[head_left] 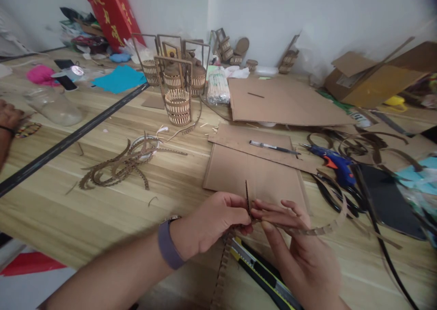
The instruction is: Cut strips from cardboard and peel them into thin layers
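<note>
My left hand (218, 221), with a purple band at the wrist, pinches a thin corrugated cardboard strip whose end sticks up between the two hands. My right hand (297, 241) grips a cardboard strip (327, 228) between thumb and fingers; it curls out to the right. Another length hangs below the left hand. Whether these are one strip is hidden by the fingers. Just under the hands lies a yellow and black utility knife (259, 271). Beyond them are flat cardboard sheets (249, 169) with a pen (273, 147) on top.
A blue glue gun (336, 164), black-handled scissors (329, 191) and a phone (389, 200) lie at right. Loose cardboard strips (112, 169) are heaped at left. Small stick baskets (178, 107) stand behind. Another person's hand (9, 116) shows at the left edge, near a glass jar (54, 107).
</note>
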### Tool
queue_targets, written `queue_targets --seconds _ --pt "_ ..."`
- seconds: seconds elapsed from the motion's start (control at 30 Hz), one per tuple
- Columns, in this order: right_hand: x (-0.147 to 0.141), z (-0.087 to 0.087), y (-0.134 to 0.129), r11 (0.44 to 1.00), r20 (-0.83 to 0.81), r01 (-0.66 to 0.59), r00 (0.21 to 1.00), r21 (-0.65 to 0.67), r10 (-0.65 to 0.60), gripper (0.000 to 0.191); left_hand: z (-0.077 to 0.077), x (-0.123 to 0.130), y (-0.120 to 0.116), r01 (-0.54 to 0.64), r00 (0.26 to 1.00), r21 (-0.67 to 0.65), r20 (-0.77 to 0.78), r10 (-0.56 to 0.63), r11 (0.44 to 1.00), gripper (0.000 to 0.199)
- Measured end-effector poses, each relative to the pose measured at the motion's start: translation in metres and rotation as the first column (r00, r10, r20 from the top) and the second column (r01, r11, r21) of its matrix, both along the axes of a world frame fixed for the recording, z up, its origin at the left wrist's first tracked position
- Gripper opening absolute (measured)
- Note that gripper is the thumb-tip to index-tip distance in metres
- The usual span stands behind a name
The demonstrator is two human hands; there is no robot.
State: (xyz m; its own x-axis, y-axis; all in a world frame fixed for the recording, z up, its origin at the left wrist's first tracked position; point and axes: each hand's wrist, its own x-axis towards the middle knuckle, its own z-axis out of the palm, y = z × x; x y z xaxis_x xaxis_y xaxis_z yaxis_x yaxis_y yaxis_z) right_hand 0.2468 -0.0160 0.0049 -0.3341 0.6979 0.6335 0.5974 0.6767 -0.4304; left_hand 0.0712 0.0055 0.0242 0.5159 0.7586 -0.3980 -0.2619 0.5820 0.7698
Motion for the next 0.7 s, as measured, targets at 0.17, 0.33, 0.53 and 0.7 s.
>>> queue_targets --seconds 0.17,0.33,0.53,0.7 --pt "-0.001 0.0027 0.0002 1.0 0.011 0.002 1.0 0.003 -0.003 0.008 0.0022 -0.0019 0.0011 0.003 0.999 -0.016 -0.04 -0.004 1.0 0.016" --pt "0.001 0.0031 0.0001 0.999 0.054 0.051 0.997 0.009 -0.051 0.012 0.0026 -0.0036 0.0003 0.03 0.998 0.013 -0.057 -0.03 0.999 0.013" --pt "0.0028 -0.0021 -0.0012 0.994 0.023 0.093 0.995 -0.059 -0.092 0.014 0.0037 -0.0069 0.002 0.085 0.989 0.025 -0.127 -0.081 0.996 0.008" --pt "0.0016 -0.0041 -0.0028 0.993 0.001 0.099 0.995 -0.066 -0.099 0.013 0.0082 -0.0072 0.0034 0.132 0.963 0.058 -0.245 -0.114 0.99 0.008"
